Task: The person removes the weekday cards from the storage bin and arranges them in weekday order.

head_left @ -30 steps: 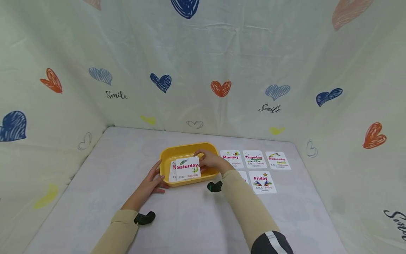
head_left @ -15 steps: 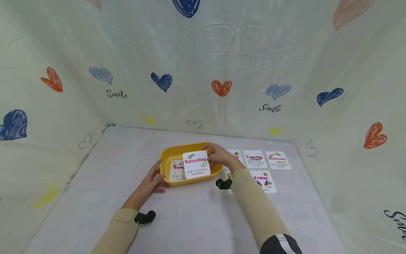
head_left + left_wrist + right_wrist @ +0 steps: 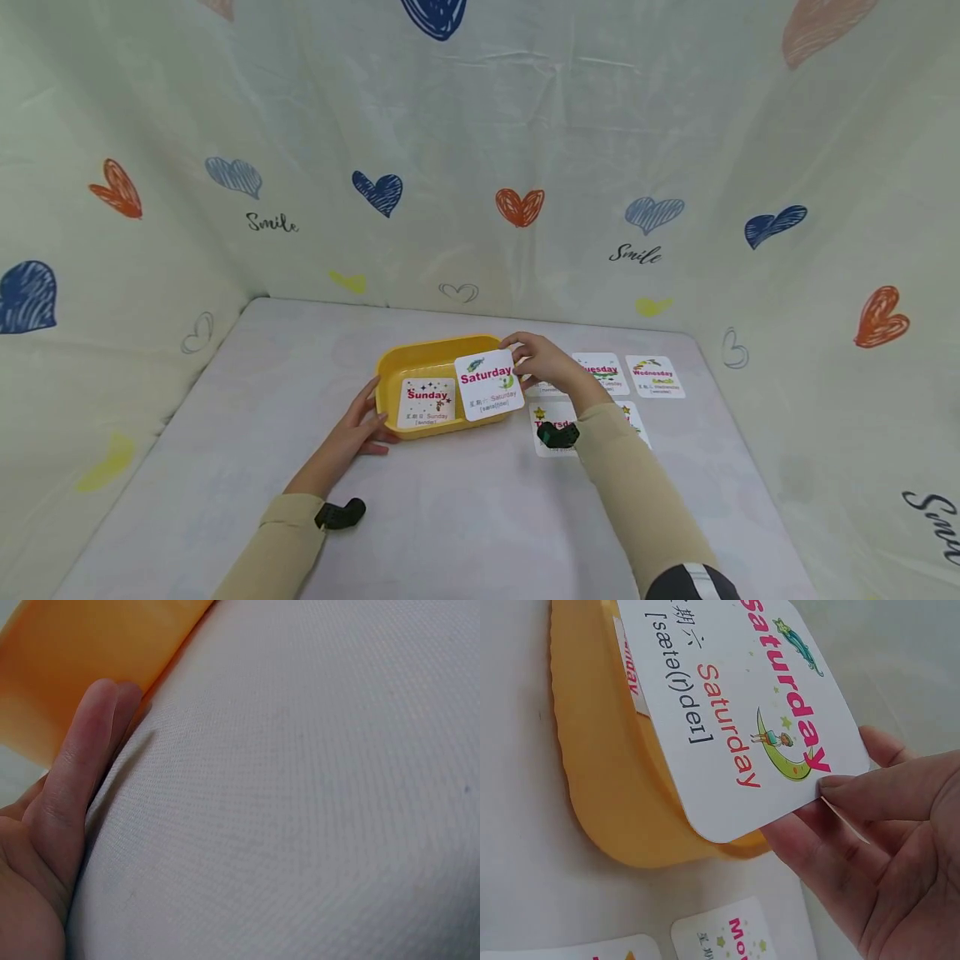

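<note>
My right hand (image 3: 551,367) pinches a white card printed "Saturday" (image 3: 489,385) by its right edge. In the right wrist view the thumb lies on the card's printed face (image 3: 727,712) and fingers are behind it. The card is tilted over the right end of a yellow tray (image 3: 416,354). Inside the tray lies a "Sunday" card (image 3: 427,403), face up. My left hand (image 3: 352,433) rests against the tray's left end, its fingers fairly straight. In the left wrist view, fingers (image 3: 79,750) lie along the tray's outer wall (image 3: 90,645).
Right of the tray, cards lie face up in two rows, including "Tuesday" (image 3: 602,371), "Wednesday" (image 3: 655,377) and "Thursday" (image 3: 551,417). My right arm partly covers some. A "Monday" card (image 3: 724,934) lies near the tray. Heart-patterned cloth (image 3: 450,125) hangs behind the white table (image 3: 465,517).
My right hand has lifted the Saturday card and moved it rightward, uncovering the Sunday card. The left hand has stayed at the tray's left end.
</note>
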A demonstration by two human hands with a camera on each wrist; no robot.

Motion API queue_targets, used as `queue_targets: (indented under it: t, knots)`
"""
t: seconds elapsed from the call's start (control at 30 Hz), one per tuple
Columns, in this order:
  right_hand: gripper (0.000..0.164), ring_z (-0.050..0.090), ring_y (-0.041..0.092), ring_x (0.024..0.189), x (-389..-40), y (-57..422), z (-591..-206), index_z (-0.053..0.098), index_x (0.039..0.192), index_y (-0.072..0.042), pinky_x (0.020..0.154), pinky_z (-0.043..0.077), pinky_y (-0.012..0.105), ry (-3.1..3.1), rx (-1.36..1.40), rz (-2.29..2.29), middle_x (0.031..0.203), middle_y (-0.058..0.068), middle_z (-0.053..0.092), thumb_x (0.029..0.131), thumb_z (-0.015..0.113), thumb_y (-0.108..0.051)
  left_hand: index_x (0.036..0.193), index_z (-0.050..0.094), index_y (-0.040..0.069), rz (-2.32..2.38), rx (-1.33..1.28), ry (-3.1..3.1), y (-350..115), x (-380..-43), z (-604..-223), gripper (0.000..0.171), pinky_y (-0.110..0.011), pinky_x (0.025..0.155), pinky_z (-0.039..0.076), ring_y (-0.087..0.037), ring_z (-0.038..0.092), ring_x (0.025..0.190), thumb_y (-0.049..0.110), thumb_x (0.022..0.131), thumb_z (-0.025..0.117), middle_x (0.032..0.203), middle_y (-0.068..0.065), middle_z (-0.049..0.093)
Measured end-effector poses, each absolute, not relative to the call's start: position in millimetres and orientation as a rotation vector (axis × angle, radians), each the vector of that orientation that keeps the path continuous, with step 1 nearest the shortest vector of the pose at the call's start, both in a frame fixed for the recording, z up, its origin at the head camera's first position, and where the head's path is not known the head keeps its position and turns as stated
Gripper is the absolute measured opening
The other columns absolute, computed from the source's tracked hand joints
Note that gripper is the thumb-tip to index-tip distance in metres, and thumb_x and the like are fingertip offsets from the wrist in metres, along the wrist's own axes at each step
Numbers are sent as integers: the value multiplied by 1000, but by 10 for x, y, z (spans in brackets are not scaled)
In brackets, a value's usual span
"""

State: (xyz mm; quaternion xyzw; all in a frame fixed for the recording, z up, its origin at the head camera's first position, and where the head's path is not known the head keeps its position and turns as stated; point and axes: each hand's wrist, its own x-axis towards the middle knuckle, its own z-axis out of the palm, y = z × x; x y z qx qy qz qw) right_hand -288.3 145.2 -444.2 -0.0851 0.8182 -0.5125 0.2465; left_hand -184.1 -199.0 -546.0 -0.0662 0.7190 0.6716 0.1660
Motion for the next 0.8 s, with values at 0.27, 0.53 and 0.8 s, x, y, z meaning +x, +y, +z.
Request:
queue_targets:
  t: [0.27, 0.53, 0.8]
  knots:
    - [43, 61, 27, 91, -2782, 1687, -4443, 56, 129, -12, 71, 58, 37, 2292, -214, -1386, 104, 14, 58, 91, 56, 7, 154, 14, 45, 1917, -194, 2035, -1986, -1827, -5447, 71, -37, 75, 58, -29, 68, 92, 26, 100, 55, 155, -12, 24]
    - [46, 61, 28, 90, -2665, 1987, -4452, 53, 135, -11, 71, 57, 36, 2347, -165, -1379, 106, 15, 57, 93, 55, 6, 155, 13, 44, 1914, -202, 2038, -1969, -1823, -5434, 70, -38, 74, 58, -29, 68, 90, 26, 101, 54, 154, -14, 25]
    - [44, 61, 28, 93, -2599, 2246, -4537, 52, 136, -9, 71, 56, 38, 2374, -88, -1413, 110, 16, 57, 95, 52, 5, 154, 13, 44, 1913, -188, 2049, -1977, -1831, -5444, 70, -38, 74, 58, -29, 69, 90, 25, 101, 54, 155, -14, 24]
